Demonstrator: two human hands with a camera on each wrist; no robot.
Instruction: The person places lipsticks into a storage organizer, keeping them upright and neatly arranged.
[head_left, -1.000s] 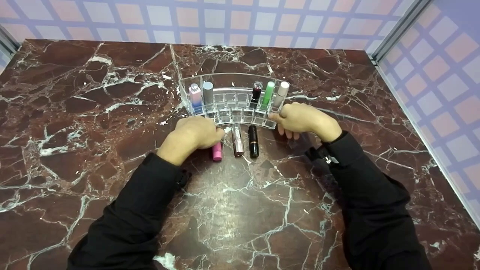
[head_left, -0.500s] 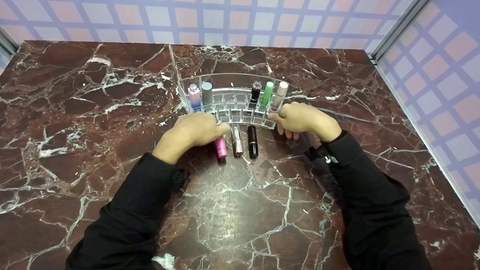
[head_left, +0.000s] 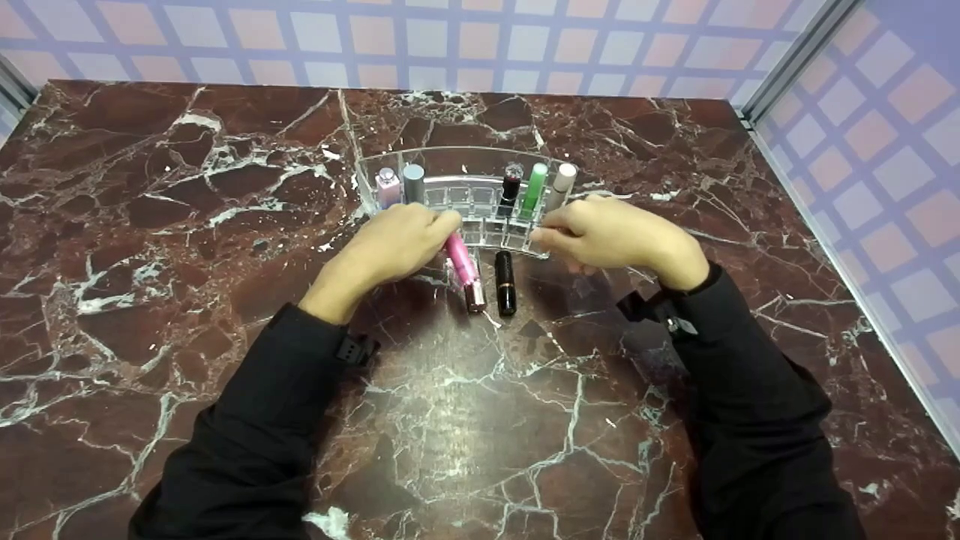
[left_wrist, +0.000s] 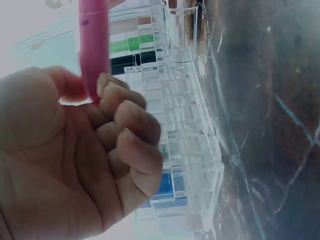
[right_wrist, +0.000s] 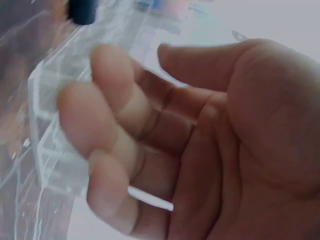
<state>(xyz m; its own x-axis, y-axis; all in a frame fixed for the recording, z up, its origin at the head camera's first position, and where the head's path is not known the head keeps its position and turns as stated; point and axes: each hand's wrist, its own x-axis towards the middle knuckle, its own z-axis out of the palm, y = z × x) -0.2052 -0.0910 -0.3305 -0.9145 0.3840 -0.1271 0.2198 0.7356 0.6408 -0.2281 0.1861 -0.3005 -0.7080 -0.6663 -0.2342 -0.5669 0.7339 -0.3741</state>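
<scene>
My left hand (head_left: 390, 240) pinches a pink lipstick tube (head_left: 461, 259) at its far end, between thumb and fingertips. The tube is tilted and off the table, overlapping a silver lipstick (head_left: 476, 298) in the head view. In the left wrist view the pink tube rises from the fingertips, the other fingers curled below. My right hand (head_left: 611, 232) is by the right end of a clear curved lipstick organizer (head_left: 525, 244). In the right wrist view its fingers are loosely bent, with nothing between them. A black lipstick (head_left: 506, 281) lies in front of the organizer.
Several tubes stand in the organizer's back row: a pink-blue one (head_left: 387, 186) and a grey one (head_left: 414, 182) at left, a dark one (head_left: 511, 187), a green one (head_left: 535, 186) and a whitish one (head_left: 563, 182) at right. Tiled-pattern panels (head_left: 480, 45) border the marbled table (head_left: 480, 435).
My left hand has lifted the pink lipstick tube off the table and moved it right and away from me. The right hand has drawn slightly off the organizer's end.
</scene>
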